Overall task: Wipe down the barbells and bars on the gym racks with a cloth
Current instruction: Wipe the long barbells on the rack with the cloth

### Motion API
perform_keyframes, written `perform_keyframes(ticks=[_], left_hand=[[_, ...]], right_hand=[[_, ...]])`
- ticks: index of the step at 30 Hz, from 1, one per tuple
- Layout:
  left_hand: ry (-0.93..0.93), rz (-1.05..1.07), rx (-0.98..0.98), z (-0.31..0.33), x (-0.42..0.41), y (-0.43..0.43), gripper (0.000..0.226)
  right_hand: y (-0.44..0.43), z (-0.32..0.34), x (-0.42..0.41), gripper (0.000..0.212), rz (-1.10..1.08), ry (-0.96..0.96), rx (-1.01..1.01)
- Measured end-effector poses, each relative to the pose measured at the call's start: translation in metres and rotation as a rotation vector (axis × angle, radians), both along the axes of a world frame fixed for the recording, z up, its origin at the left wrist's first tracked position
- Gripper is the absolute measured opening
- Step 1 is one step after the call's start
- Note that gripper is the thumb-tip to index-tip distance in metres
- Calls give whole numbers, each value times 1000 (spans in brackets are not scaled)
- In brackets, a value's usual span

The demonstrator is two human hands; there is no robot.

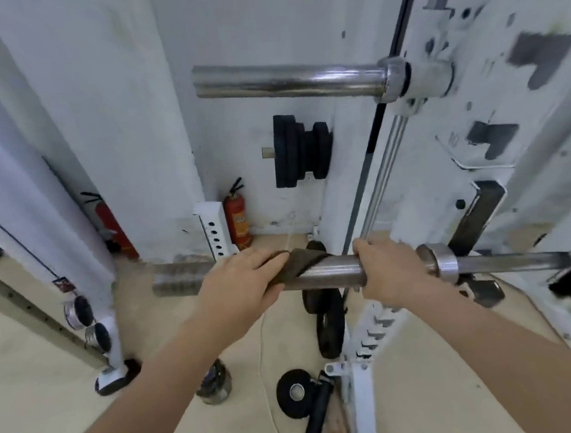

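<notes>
A steel barbell sleeve [328, 273] lies level across the middle of the head view, its collar [441, 262] to the right. A dark brown cloth [302, 261] is draped over the sleeve. My left hand [245, 283] grips the cloth and wraps it round the sleeve. Just left of the collar, my right hand [387, 270] curls round the bare sleeve. The sleeve's left end [177, 279] looks blurred. Higher up, a second chrome sleeve [288, 80] sticks out left from the white rack.
The white rack upright [492, 107] stands at right. Black weight plates [301, 149] hang on a peg behind. A red fire extinguisher [238, 216] stands by the wall. On the floor lie plates [294, 393], a black bar [320, 413] and a white frame [356, 380].
</notes>
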State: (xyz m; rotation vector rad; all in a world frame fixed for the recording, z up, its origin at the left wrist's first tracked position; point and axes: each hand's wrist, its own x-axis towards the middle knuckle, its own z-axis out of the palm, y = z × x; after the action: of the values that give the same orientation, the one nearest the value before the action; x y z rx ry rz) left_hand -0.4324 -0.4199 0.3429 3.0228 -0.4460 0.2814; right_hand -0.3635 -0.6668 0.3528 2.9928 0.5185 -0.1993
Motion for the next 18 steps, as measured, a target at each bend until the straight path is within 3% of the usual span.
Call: perform_keyframes(ticks=[5, 8, 12, 15, 18], left_hand=[[-67, 67, -76, 4, -17, 53, 39], [-65, 49, -48, 3, -34, 63, 46], [-41, -4, -56, 10, -31, 79, 47], [-12, 39, 29, 3, -14, 96, 55], [4, 12, 20, -11, -6, 104, 56]], right_hand=[[12, 6, -10, 45, -184, -27, -26], [23, -2, -30, 51, -236, -224, -27], [69, -20, -69, 54, -151, -418, 356], [123, -22, -89, 46, -198, -335, 663], [165, -23, -95, 43, -185, -271, 762]])
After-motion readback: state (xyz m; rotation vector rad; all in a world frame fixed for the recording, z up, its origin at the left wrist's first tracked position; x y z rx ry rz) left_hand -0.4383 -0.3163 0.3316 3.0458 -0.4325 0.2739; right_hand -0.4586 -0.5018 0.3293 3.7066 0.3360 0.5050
